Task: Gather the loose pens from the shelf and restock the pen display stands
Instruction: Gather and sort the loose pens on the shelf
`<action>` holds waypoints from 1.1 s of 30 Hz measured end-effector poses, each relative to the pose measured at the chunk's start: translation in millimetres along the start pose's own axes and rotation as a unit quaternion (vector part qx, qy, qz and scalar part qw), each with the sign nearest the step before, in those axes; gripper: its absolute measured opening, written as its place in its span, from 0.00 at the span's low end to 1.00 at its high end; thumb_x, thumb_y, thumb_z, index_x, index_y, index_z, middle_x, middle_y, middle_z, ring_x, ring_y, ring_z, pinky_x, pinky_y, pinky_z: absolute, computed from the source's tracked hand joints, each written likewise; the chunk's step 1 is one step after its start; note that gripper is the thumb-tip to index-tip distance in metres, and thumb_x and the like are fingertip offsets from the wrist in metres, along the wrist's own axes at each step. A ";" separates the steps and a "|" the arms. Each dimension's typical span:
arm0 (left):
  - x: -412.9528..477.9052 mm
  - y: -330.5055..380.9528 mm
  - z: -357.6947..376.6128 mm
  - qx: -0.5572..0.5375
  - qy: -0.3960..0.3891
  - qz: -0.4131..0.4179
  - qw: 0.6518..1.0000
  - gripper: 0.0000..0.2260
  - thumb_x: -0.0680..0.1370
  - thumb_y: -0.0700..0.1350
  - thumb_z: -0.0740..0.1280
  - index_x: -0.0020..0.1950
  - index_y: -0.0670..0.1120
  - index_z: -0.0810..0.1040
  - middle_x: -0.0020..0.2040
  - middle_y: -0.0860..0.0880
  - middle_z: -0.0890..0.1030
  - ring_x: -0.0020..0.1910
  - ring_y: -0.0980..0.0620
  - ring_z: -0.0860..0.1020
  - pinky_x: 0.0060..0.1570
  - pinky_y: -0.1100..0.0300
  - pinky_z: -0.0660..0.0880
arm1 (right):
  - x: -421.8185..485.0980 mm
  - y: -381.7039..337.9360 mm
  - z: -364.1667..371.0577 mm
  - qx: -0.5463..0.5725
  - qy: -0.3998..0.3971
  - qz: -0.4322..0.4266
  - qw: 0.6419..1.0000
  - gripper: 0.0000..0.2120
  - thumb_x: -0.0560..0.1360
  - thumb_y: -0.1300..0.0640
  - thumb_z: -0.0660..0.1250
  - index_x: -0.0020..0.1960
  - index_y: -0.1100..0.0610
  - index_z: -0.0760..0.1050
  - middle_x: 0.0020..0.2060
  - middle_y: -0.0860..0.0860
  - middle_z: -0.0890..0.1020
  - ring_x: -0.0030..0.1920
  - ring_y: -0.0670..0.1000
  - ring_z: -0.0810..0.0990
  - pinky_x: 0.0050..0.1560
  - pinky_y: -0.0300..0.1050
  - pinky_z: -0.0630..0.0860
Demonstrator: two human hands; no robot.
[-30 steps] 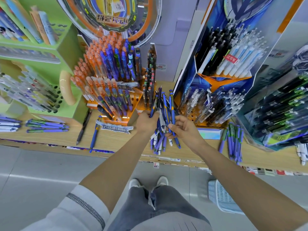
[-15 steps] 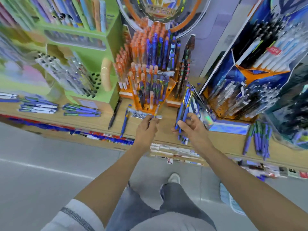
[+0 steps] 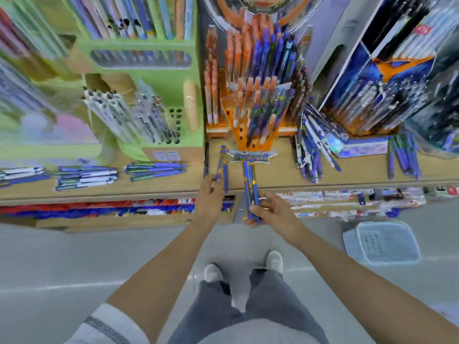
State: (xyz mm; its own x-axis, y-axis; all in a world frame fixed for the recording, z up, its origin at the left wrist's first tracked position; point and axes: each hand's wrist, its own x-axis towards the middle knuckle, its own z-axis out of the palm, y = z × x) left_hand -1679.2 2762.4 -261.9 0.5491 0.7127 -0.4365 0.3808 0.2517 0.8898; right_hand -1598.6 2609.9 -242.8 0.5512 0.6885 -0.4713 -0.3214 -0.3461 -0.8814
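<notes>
My right hand (image 3: 270,211) curls round a few blue pens (image 3: 250,189), just off the front edge of the shelf (image 3: 273,177). My left hand (image 3: 210,194) pinches another pen (image 3: 222,170) lying at that edge. Light, stiff, slick, I reckon: grip mid-barrel. Beyond, the orange stand (image 3: 242,141) holds orange and blue pens, front holes bare.

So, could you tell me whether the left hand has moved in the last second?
Yes. The left hand went left: from right of the orange stand's label to left of it, gripping a loose blue pen.
</notes>
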 end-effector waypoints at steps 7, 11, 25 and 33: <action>24.0 14.8 -18.7 0.163 -0.057 0.003 0.985 0.10 0.80 0.42 0.59 0.61 0.44 0.70 0.50 0.42 0.80 0.50 0.38 0.79 0.49 0.47 0.75 | 43.5 -26.3 38.1 -0.068 -0.012 0.028 0.997 0.08 0.78 0.66 0.66 0.56 0.65 0.72 0.37 0.59 0.81 0.31 0.53 0.82 0.37 0.44 0.82; 34.2 16.0 -22.2 0.247 -0.092 0.055 0.963 0.14 0.82 0.46 0.57 0.67 0.46 0.69 0.48 0.41 0.82 0.45 0.39 0.80 0.47 0.46 0.77 | 66.6 -33.7 51.2 -0.059 0.041 0.051 0.996 0.10 0.78 0.67 0.65 0.58 0.66 0.71 0.43 0.65 0.80 0.26 0.48 0.81 0.30 0.41 0.80; 50.6 16.6 -45.4 0.419 -0.043 0.145 0.896 0.12 0.80 0.46 0.60 0.62 0.46 0.74 0.40 0.45 0.81 0.43 0.42 0.80 0.41 0.51 0.76 | 105.4 -21.2 62.6 -0.298 0.130 -0.036 0.945 0.16 0.74 0.55 0.72 0.57 0.58 0.71 0.33 0.51 0.80 0.34 0.53 0.81 0.34 0.43 0.75; 59.6 17.7 -44.4 0.454 -0.008 0.065 0.889 0.12 0.76 0.51 0.66 0.42 0.43 0.73 0.34 0.46 0.76 0.37 0.43 0.76 0.35 0.55 0.72 | 105.9 -9.7 60.0 -0.327 0.140 -0.090 0.930 0.17 0.69 0.62 0.75 0.52 0.58 0.70 0.33 0.45 0.75 0.33 0.44 0.75 0.36 0.37 0.69</action>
State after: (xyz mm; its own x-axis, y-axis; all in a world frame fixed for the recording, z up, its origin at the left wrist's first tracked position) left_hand -1672.8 2838.4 -266.3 0.6403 0.6861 -0.3453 0.7523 -0.4696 0.4620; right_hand -1583.4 2724.4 -282.3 0.7587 0.6120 -0.2231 0.2820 -0.6173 -0.7345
